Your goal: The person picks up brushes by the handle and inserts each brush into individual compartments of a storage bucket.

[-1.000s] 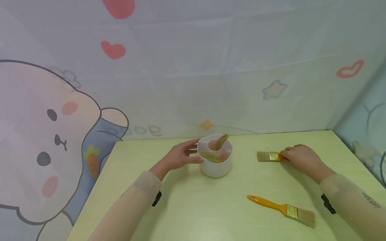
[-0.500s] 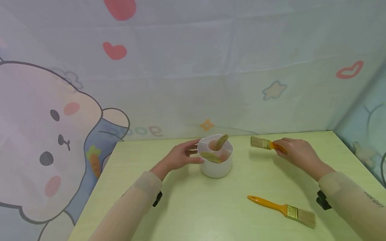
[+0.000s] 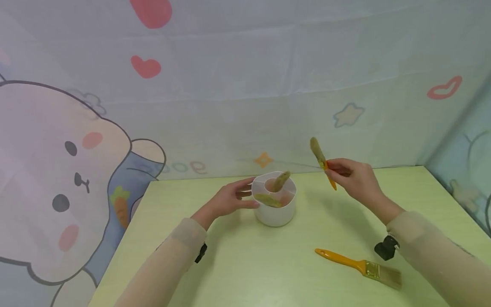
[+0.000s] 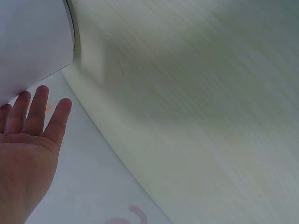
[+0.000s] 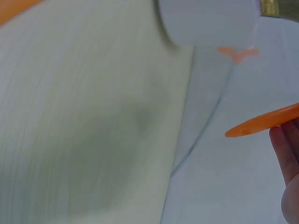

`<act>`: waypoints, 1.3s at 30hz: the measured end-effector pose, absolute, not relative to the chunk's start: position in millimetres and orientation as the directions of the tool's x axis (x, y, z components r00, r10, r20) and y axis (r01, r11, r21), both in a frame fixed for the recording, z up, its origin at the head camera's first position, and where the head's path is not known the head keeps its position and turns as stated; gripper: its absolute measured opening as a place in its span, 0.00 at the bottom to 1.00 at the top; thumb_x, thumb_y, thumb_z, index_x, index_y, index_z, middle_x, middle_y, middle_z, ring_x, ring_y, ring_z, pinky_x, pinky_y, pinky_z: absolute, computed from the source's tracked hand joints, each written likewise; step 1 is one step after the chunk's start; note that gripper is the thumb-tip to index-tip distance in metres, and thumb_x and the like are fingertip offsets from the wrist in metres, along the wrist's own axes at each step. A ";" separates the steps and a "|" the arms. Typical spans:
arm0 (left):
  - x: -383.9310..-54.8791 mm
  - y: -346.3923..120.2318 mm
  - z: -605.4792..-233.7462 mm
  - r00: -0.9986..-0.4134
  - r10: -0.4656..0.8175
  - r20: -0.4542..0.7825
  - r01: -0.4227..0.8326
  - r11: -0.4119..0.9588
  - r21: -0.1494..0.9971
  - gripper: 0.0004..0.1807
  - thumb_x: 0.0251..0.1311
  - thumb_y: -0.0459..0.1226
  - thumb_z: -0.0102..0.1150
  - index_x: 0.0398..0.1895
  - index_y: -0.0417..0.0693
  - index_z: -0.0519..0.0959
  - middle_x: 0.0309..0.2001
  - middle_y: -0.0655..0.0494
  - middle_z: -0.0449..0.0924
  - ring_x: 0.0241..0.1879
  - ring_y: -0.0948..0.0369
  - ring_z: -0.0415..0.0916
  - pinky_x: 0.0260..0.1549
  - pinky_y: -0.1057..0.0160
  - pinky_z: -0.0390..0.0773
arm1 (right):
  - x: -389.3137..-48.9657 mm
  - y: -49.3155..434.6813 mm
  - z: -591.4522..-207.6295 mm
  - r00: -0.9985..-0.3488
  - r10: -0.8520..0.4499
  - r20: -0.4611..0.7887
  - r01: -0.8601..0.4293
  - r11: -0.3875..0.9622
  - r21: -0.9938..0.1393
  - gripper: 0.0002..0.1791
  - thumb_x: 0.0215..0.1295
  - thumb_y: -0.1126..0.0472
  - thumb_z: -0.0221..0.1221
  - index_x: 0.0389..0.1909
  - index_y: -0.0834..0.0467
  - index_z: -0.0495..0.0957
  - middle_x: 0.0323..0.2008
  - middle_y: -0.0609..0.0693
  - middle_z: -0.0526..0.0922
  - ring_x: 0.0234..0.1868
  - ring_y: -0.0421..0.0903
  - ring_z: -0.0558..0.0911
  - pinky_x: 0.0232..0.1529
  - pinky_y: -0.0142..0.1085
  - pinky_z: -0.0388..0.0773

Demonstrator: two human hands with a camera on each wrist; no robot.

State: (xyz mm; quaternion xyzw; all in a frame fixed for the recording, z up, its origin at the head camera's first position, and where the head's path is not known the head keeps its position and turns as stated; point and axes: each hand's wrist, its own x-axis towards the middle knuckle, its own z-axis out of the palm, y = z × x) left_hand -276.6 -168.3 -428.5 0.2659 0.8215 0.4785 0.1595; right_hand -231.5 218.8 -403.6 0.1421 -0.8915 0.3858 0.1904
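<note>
A white round divided holder [image 3: 275, 215] stands upright on the table, with a ring-shaped compartment in its centre. Two paintbrushes stand in it bristles up: one brush [image 3: 282, 181] in the centre ring, another brush [image 3: 268, 199] in a front compartment. My left hand [image 3: 226, 199] steadies the holder's left side, thumb in front; the left wrist view shows straight fingers [image 4: 37, 112] at its wall. My right hand [image 3: 356, 179] pinches a paintbrush [image 3: 321, 158] by its orange handle [image 5: 261, 123], raised above the table right of the holder, bristles pointing up.
Another orange-handled paintbrush [image 3: 345, 259] lies on the pale yellow table [image 3: 245, 264] in front of my right arm. Behind the table hangs a printed cloth [image 3: 230, 85] with hearts and a cartoon animal. A similar cloth covers the right side.
My right hand has lifted the paintbrush off the table, moved it left and turned it from lying flat to bristles up. My left hand and the holder have stayed in place.
</note>
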 end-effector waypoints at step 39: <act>-278.2 -169.0 -429.3 -0.808 0.589 -0.002 0.294 0.407 0.865 0.44 0.64 0.34 0.76 0.82 0.52 0.67 0.78 0.52 0.70 0.73 0.48 0.73 0.69 0.53 0.78 | -251.7 141.5 -415.7 -0.966 -0.097 0.238 -0.255 0.245 -0.935 0.20 0.75 0.61 0.68 0.60 0.69 0.83 0.51 0.65 0.89 0.46 0.43 0.90 0.51 0.31 0.88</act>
